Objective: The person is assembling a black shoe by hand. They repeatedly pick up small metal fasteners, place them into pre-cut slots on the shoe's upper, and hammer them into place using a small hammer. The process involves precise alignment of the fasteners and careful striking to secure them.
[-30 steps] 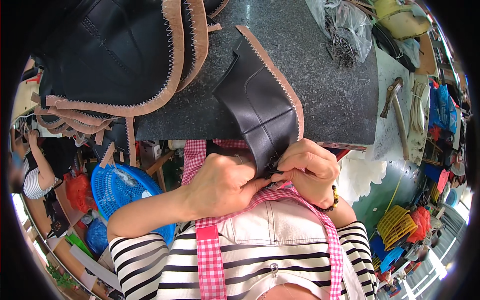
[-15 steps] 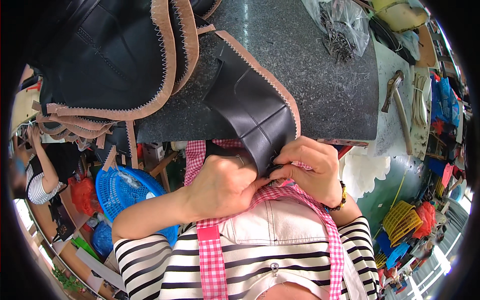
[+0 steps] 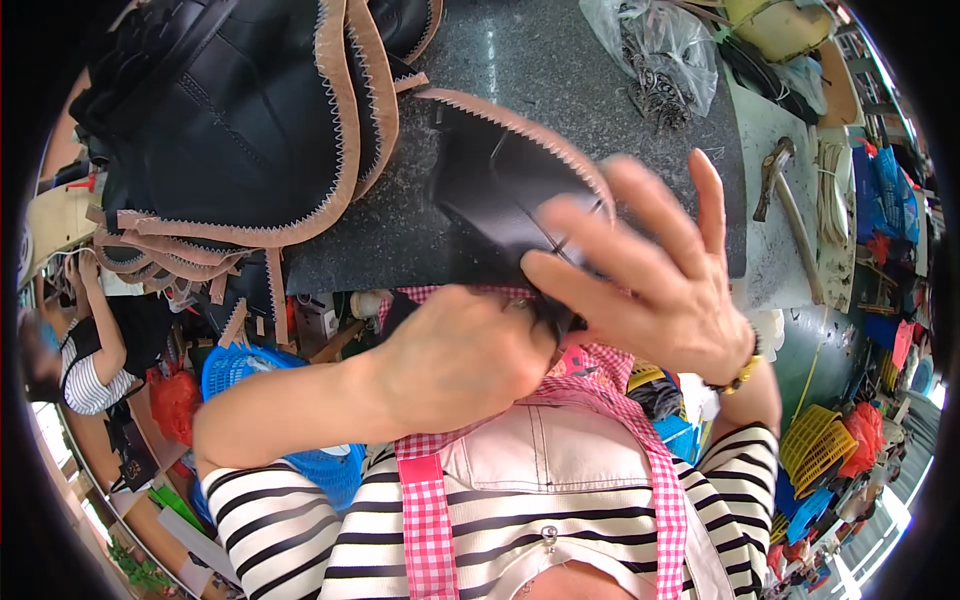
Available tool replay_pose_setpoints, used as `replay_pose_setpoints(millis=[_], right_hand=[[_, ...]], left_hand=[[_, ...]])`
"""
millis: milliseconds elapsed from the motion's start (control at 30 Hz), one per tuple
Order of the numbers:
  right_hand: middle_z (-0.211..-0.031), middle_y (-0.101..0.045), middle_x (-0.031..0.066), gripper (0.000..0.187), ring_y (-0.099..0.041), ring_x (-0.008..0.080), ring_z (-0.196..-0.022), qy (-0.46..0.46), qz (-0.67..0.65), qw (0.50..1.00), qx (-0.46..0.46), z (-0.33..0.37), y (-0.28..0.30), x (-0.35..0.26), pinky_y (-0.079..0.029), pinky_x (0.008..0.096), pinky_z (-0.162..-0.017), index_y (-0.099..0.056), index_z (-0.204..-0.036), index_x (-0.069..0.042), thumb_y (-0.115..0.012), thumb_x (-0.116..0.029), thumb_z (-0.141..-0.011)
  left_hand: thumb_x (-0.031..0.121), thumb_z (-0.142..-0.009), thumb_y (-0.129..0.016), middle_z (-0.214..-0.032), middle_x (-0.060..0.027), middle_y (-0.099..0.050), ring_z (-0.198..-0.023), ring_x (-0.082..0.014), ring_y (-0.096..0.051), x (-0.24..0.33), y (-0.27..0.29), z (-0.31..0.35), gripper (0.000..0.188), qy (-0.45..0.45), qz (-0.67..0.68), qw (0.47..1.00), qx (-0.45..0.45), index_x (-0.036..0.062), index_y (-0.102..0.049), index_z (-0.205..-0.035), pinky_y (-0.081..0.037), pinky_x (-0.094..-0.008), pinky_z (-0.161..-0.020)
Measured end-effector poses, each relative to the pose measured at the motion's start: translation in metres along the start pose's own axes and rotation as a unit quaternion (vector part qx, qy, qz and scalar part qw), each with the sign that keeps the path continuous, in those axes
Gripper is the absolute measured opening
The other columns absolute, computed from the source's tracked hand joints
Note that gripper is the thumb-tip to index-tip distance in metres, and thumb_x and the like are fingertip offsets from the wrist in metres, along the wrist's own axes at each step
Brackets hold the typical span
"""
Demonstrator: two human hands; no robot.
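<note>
Leather piece (image 3: 490, 190), black, lies at twelve o'clock from the left hand (image 3: 470, 350), which seems clenched on its near end; the right hand (image 3: 655, 290) splays loose. Zigzag-stitched brown edging (image 3: 520, 122) looks finished; near-end progress is hidden.

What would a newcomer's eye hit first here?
Centre: the blurred right hand, fingers spread over a black piece with a tan, zigzag-stitched edge, while the left hand is closed at the piece's near end. Upper left, a bulky pile of similar black pieces sits on the dark tabletop. Right, a hammer lies on a paler surface.
</note>
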State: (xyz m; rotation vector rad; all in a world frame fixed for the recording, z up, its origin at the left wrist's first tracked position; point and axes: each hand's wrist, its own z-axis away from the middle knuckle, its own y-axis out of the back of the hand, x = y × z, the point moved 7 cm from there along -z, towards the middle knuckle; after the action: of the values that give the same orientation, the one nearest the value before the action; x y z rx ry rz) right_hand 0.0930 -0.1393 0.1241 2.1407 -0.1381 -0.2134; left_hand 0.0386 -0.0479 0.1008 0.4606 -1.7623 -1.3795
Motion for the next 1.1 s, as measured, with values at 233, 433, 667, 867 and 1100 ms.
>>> replay_pose_setpoints(millis=[233,433,667,867,1100], right_hand=[[-0.122,-0.060,0.0170,0.031,-0.068,0.0302,-0.086,-0.142,0.043,0.989,0.014,-0.021,0.092,0.005,-0.049,0.0483,-0.089,-0.063,-0.104,0.002,-0.067,0.005,-0.074],[-0.092,-0.063,0.0203,0.021,-0.061,0.0408,-0.073,-0.204,-0.204,0.950,-0.118,-0.012,0.026,0.041,-0.050,0.0423,-0.066,-0.058,-0.102,0.000,-0.063,-0.002,-0.082],[-0.064,-0.066,0.0121,0.018,-0.066,0.0172,-0.056,-0.405,-0.336,0.798,-0.294,0.049,-0.088,0.081,-0.052,0.0284,-0.055,-0.062,-0.080,0.003,-0.069,-0.012,-0.085],[-0.062,-0.067,0.0080,0.021,-0.066,0.0112,-0.054,-0.505,-0.459,0.689,-0.244,0.073,-0.109,0.093,-0.051,0.0225,-0.049,-0.064,-0.068,0.002,-0.073,-0.012,-0.080],[-0.063,-0.068,0.0088,0.022,-0.066,0.0127,-0.054,-0.516,-0.423,0.697,-0.264,0.070,-0.107,0.090,-0.051,0.0234,-0.050,-0.064,-0.069,0.002,-0.073,-0.014,-0.082]], left_hand=[[0.014,-0.071,-0.062,-0.076,-0.0191,-0.062,-0.063,-0.0218,-0.057,0.016,0.046,-0.043,0.032,-0.036,-0.491,0.866,0.086,-0.0133,-0.066,-0.088,-0.048,-0.0289,-0.058],[0.010,-0.078,-0.055,-0.090,-0.0227,-0.063,-0.074,-0.0262,-0.058,-0.027,-0.078,-0.036,0.031,0.011,-0.528,0.847,0.063,-0.0112,-0.067,-0.098,-0.049,-0.0342,-0.072],[0.011,-0.079,-0.057,-0.104,-0.0244,-0.064,-0.092,-0.0331,-0.065,-0.024,-0.078,-0.022,0.035,0.011,-0.407,0.904,0.132,-0.0095,-0.066,-0.107,-0.055,-0.0375,-0.083],[0.012,-0.081,-0.057,-0.104,-0.0260,-0.065,-0.091,-0.0324,-0.066,-0.027,-0.080,-0.016,0.035,-0.003,-0.392,0.910,0.138,-0.0083,-0.067,-0.107,-0.056,-0.0363,-0.083],[0.019,-0.085,-0.059,-0.115,-0.0256,-0.063,-0.104,-0.0330,-0.063,-0.035,-0.071,-0.004,0.042,0.032,-0.256,0.958,0.126,-0.0080,-0.062,-0.117,-0.051,-0.0394,-0.092]])
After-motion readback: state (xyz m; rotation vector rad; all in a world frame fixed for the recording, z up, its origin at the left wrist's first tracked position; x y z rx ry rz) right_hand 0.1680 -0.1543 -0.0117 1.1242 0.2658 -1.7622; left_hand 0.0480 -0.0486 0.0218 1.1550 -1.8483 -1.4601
